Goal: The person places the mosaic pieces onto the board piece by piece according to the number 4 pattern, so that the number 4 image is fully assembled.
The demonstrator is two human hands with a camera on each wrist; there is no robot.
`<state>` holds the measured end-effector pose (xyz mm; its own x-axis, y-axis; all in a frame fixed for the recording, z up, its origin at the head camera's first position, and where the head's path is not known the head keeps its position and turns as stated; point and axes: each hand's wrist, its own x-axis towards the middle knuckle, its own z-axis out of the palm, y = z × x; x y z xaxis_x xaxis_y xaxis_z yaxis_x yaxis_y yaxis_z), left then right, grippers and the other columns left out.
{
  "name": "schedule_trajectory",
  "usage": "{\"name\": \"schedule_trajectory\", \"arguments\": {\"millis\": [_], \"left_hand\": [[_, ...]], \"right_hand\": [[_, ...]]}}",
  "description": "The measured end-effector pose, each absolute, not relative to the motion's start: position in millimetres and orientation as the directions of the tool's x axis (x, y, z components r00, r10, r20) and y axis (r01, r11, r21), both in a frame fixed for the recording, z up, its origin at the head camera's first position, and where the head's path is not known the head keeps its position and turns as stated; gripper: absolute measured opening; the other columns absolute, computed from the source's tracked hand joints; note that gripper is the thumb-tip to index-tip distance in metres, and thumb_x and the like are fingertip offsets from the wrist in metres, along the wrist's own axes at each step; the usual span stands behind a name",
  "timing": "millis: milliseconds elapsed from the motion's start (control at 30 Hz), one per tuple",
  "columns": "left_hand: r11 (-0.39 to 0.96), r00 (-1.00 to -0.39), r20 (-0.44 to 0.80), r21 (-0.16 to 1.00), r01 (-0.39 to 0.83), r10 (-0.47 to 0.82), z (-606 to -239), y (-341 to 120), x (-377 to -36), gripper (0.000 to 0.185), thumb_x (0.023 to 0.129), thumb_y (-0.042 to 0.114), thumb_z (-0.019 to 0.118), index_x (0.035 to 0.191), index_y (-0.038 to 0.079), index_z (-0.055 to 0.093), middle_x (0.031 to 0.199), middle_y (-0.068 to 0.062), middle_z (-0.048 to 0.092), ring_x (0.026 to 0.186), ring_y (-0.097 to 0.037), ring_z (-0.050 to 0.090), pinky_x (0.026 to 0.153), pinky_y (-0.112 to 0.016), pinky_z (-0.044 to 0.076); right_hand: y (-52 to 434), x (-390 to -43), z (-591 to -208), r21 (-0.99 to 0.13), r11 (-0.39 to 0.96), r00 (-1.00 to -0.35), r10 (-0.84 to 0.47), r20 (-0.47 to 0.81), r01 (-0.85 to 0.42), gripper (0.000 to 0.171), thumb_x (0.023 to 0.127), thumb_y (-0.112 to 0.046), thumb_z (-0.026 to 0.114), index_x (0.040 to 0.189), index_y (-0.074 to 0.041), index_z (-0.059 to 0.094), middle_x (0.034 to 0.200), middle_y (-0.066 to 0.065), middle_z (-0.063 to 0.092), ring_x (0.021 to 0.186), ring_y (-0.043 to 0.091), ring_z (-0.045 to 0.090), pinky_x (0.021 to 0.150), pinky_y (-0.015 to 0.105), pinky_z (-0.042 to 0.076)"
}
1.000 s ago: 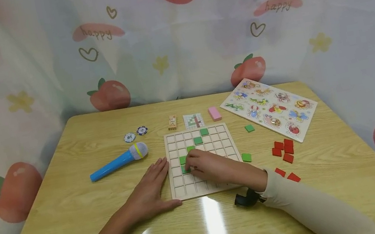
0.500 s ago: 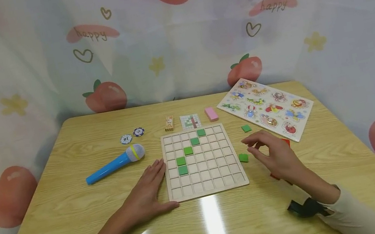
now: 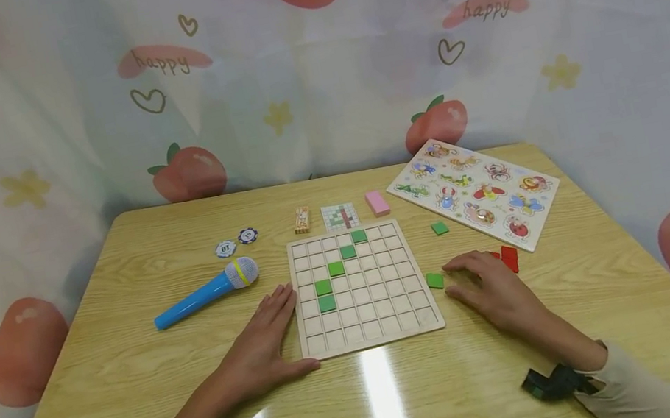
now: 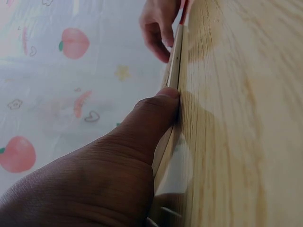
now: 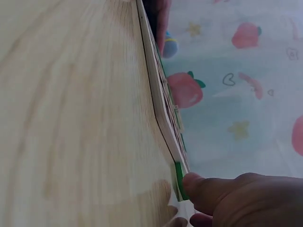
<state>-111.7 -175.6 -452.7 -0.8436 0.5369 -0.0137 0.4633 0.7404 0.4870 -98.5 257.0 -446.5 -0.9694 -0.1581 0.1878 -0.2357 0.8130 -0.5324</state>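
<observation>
A wooden grid board [image 3: 386, 308] lies on the table, with several green tiles [image 3: 336, 269] set in its squares in a slanting line. Along the board's left edge rests my left hand [image 3: 259, 349], fingers straight and thumb at the near corner. My right hand [image 3: 498, 292] is low over the table right of the board, thumb and fingers parted. Just left of its fingertips lies a loose green tile [image 3: 434, 281], close to the board's right edge. Another green tile [image 3: 440, 228] lies farther back. Red tiles [image 3: 509, 259] sit behind the right hand, partly hidden by it.
Behind the board are a small patterned box [image 3: 302, 220], a grid pattern card [image 3: 340, 217] and a pink block [image 3: 377, 204]. An insect puzzle board [image 3: 473, 192] lies back right. At left are a blue toy microphone [image 3: 205, 294] and two poker chips [image 3: 225, 248].
My right hand leaves the green tile in the board's lower-left area, moves right off the board, then lowers beside the loose green tile. My left hand stays at the board's edge.
</observation>
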Motion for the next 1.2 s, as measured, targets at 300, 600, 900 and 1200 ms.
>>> {"name": "schedule_trajectory", "arguments": {"millis": [300, 600, 900, 1200], "left_hand": [[0.745, -0.849, -0.016, 0.489, 0.454, 0.528, -452, -179, -114, 0.124, 0.081, 0.068, 0.084, 0.171, 0.008, 0.023, 0.181, -0.012, 0.018, 0.168, -0.036, 0.017, 0.134, -0.058, 0.025], [0.741, -0.848, -0.018, 0.497, 0.452, 0.529, -455, -178, -115, 0.125, 0.081, 0.069, 0.083, 0.171, 0.009, 0.022, 0.181, -0.011, 0.016, 0.169, -0.033, 0.016, 0.136, -0.057, 0.023], [0.742, -0.847, -0.032, 0.501, 0.445, 0.53, -454, -176, -115, 0.125, 0.081, 0.07, 0.082, 0.172, 0.011, 0.02, 0.182, -0.009, 0.014, 0.169, -0.033, 0.015, 0.135, -0.057, 0.024], [0.736, -0.848, -0.032, 0.514, 0.441, 0.53, -452, -175, -112, 0.124, 0.081, 0.066, 0.085, 0.172, 0.01, 0.02, 0.181, -0.01, 0.015, 0.168, -0.035, 0.015, 0.135, -0.057, 0.024]], "right_hand": [[246, -108, -451, -0.48, 0.835, -0.958, -0.181, 0.221, -0.269, 0.025, 0.095, -0.019, 0.081, 0.119, -0.014, 0.077, 0.124, 0.009, 0.07, 0.125, 0.035, 0.06, 0.108, 0.057, 0.049], [241, -113, -442, -0.487, 0.839, -0.968, -0.179, 0.174, -0.243, 0.026, 0.099, -0.014, 0.075, 0.125, -0.01, 0.071, 0.129, 0.011, 0.069, 0.128, 0.034, 0.062, 0.108, 0.057, 0.055], [206, -124, -415, -0.52, 0.798, -0.952, -0.268, 0.147, -0.305, 0.031, 0.1, -0.017, 0.076, 0.13, -0.011, 0.069, 0.136, 0.011, 0.066, 0.137, 0.034, 0.059, 0.114, 0.058, 0.052], [144, -137, -406, -0.546, 0.72, -0.893, -0.429, 0.134, -0.427, 0.024, 0.1, -0.019, 0.076, 0.123, -0.013, 0.07, 0.127, 0.005, 0.07, 0.125, 0.025, 0.067, 0.105, 0.047, 0.059]]}}
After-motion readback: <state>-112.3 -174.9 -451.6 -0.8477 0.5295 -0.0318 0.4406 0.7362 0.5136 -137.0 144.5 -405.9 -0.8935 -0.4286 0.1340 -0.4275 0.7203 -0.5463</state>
